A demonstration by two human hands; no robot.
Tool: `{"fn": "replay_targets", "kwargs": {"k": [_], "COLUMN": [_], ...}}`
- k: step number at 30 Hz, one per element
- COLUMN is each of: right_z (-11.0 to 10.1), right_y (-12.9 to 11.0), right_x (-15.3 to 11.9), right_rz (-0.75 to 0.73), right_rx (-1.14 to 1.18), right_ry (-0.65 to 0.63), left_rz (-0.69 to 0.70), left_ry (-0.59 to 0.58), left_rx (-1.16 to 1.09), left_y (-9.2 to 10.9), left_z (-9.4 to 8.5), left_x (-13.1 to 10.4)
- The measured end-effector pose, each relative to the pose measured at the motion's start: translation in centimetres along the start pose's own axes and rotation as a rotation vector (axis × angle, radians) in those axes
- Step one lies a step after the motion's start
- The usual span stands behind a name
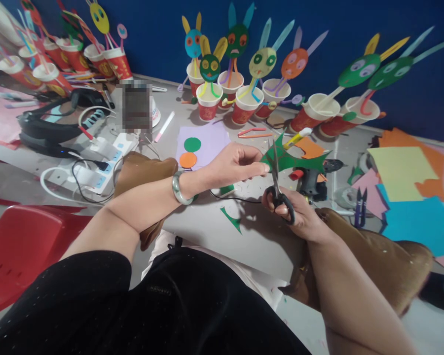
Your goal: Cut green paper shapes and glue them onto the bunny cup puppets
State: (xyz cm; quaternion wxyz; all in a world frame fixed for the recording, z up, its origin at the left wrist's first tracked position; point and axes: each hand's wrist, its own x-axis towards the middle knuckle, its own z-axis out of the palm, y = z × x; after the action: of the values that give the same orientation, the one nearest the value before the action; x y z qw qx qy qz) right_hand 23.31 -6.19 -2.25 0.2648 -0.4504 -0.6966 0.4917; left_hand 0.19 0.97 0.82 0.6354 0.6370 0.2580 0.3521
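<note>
My left hand (244, 162) pinches the left edge of a piece of green paper (299, 161) with thumb and fingers. The paper has curved cut edges and is held above the table. My right hand (296, 207) grips black-handled scissors (276, 170), their blades pointing up and lying at the paper near my left fingertips. A curved green paper scrap (232, 220) lies on the table below my hands. Left of them, a green disc (192, 144) and an orange disc (188, 160) rest on a lilac sheet (218, 135).
Paper cups (247, 104) with rabbit-faced figures line the back wall. A glue gun (313, 185) lies behind my right hand. Colored paper sheets (403, 172) and small snips (361, 207) are on the right. A power strip (109, 170) with cables and a red chair (25, 246) are on the left.
</note>
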Motion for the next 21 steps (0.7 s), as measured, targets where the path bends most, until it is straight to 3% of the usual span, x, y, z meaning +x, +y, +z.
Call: {"fn": "replay_targets", "kwargs": {"k": [10, 21], "right_z": [-0.09, -0.23], "right_y": [0.15, 0.08], "right_x": [-0.01, -0.05], "right_rz": [0.001, 0.033], "right_rx": [-0.002, 0.007], "right_ry": [-0.013, -0.005], "left_rz": [-0.051, -0.071], "left_ry": [-0.05, -0.025], "left_rx": [-0.009, 0.025], "left_y": [0.39, 0.76], "left_z": [-0.04, 0.13], "left_x": [-0.07, -0.16]}}
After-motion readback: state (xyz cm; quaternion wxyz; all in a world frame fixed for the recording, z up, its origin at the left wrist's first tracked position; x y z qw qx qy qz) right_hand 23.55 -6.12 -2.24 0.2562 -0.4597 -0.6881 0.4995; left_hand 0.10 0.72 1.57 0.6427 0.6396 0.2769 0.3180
